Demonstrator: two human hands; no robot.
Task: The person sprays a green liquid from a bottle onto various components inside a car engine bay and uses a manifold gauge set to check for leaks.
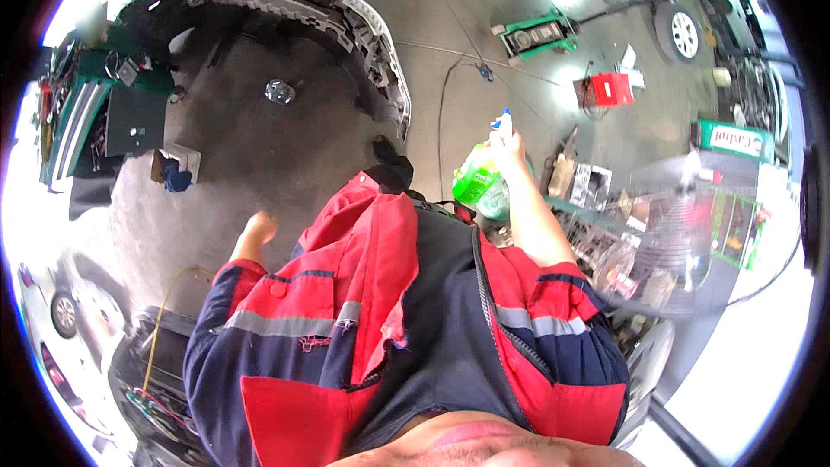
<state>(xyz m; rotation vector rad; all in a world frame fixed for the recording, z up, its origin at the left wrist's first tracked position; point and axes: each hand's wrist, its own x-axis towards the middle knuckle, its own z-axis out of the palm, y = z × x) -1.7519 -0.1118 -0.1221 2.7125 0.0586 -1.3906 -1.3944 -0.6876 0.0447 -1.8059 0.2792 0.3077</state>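
Note:
I look down my own red and dark blue work jacket. My right hand (510, 149) is raised in front of me and grips a green spray bottle (477, 182) with a white and blue nozzle at its top. My left hand (257, 229) hangs at my side over the dark floor; its fingers are curled and nothing shows in it.
A detached car bumper (346, 17) lies on the floor ahead. A green machine (536, 35) and a red box (612, 88) stand farther off. A cluttered wire cart (640, 233) is at my right. Cars (60, 311) are at the left.

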